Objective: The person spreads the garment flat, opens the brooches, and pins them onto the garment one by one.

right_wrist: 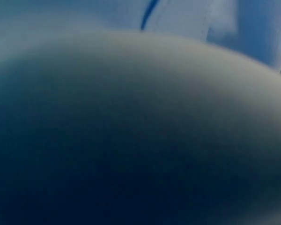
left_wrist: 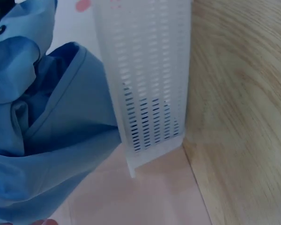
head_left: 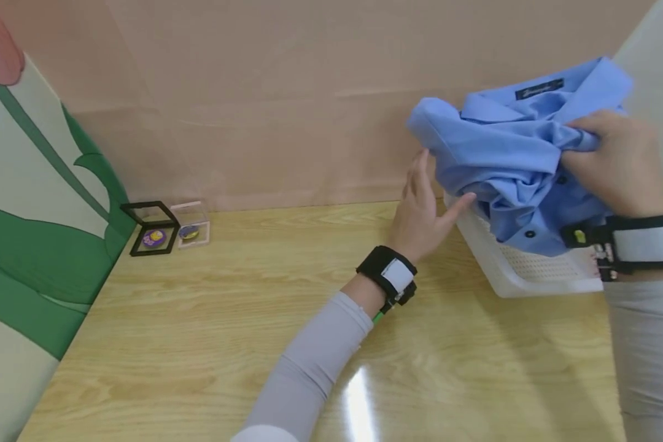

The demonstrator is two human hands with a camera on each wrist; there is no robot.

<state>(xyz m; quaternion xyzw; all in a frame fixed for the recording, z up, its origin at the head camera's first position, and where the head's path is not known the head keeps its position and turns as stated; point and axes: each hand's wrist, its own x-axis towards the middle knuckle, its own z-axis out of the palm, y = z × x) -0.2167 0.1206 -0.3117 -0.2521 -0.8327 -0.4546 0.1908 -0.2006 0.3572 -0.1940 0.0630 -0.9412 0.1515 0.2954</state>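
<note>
A bunched blue button-up shirt [head_left: 503, 147] hangs over a white perforated basket [head_left: 552, 264] at the right of the table. My right hand [head_left: 621, 159] grips the shirt by a fold below its labelled collar. Beside the shirt's lower left side is my left hand [head_left: 422, 212], its fingers extended and thumb spread, with nothing held. The left wrist view has the shirt [left_wrist: 61, 136] next to the basket's slotted side wall [left_wrist: 150, 93]. Close, blurred skin fills most of the right wrist view, with blue shirt cloth [right_wrist: 187, 18] along its top.
On the wooden table [head_left: 226, 331], at the back left, lie an open black-framed case [head_left: 153, 238] with a purple round piece and a pale clear case [head_left: 194, 233]. A pinkish cloth backdrop [head_left: 265, 110] rises along the back edge. A green-patterned panel [head_left: 38, 245] borders the left.
</note>
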